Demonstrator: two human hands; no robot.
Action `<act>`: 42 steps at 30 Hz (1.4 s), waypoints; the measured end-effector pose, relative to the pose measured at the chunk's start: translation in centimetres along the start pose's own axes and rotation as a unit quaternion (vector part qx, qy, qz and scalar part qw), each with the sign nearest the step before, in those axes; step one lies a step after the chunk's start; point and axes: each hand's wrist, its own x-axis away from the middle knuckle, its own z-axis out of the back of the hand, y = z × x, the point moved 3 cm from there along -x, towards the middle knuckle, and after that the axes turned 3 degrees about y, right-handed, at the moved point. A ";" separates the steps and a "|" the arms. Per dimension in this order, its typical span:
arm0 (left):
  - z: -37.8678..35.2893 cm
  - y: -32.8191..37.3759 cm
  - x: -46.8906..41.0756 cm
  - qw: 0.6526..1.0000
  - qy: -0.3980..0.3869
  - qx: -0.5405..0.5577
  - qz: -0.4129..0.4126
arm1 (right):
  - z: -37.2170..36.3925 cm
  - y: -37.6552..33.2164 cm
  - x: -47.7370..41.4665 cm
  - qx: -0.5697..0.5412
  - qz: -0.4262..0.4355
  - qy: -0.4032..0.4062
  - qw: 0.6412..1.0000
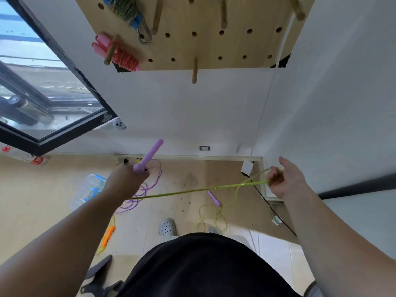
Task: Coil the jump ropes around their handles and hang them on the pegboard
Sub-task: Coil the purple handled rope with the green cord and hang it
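Both arms outstretched: left hand [126,179] grips purple handle [150,155], right hand [285,181] pinches yellow-green rope [192,190].

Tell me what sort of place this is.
Likely a spare room or home workout corner, indoors: a wooden pegboard with coiled jump ropes hangs on a white wall, a black-framed window sits at the left, and loose ropes lie on a plywood floor.

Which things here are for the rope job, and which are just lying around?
For the job:
purple handle in the left hand
yellow-green rope pinched by the right hand
purple rope on the floor
orange-handled rope
pegboard

Just lying about:
plastic box
black cable
wall socket
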 end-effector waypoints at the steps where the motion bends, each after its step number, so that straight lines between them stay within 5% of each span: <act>1: 0.0 -1.8 -0.6 0.999 0.010 0.024 0.045 | 0.1 -0.2 -0.1 0.008 0.002 0.000 1.000; 4: -0.4 -6.0 -1.7 0.994 0.018 -0.005 0.110 | -0.7 -0.4 1.0 0.072 0.034 -0.035 0.996; 6: -1.2 -7.5 -2.4 0.991 -0.003 -0.105 0.080 | -2.1 0.0 2.8 0.172 0.066 -0.081 0.980; 10: -4.1 -4.4 -1.7 0.957 -0.111 -0.262 -0.059 | -5.4 1.0 8.1 0.479 0.193 -0.196 0.834; 14: -7.3 -1.7 -1.0 0.963 -0.209 -0.167 -0.003 | -7.5 1.4 13.4 0.604 0.305 -0.264 0.687; 17: -8.6 1.6 -0.5 0.953 -0.246 -0.167 -0.051 | -8.7 1.6 16.7 0.616 0.332 -0.318 0.640; 19: -8.7 6.3 0.9 0.956 -0.258 0.015 -0.137 | -9.6 2.0 18.5 0.619 0.342 -0.353 0.612; 21: -8.7 10.1 2.0 0.937 -0.253 0.191 -0.149 | -10.1 2.0 19.7 0.607 0.351 -0.380 0.603; 23: -8.7 11.6 1.4 0.933 -0.227 0.257 -0.111 | -9.9 1.1 20.3 0.581 0.360 -0.373 0.628; 29: -8.5 4.7 -3.4 0.982 -0.140 0.126 -0.007 | -6.9 -5.3 19.9 0.375 0.425 -0.271 0.778; 32: -7.0 2.8 -3.9 0.981 -0.085 0.173 0.026 | -5.1 -7.5 18.9 0.328 0.434 -0.226 0.808; 36: -3.3 7.3 -1.8 0.957 -0.045 0.287 -0.008 | -3.9 -7.2 16.4 0.455 0.419 -0.178 0.765; 42: 3.1 18.9 5.2 0.915 -0.100 0.300 -0.249 | -3.4 -2.8 12.0 0.680 0.285 -0.175 0.652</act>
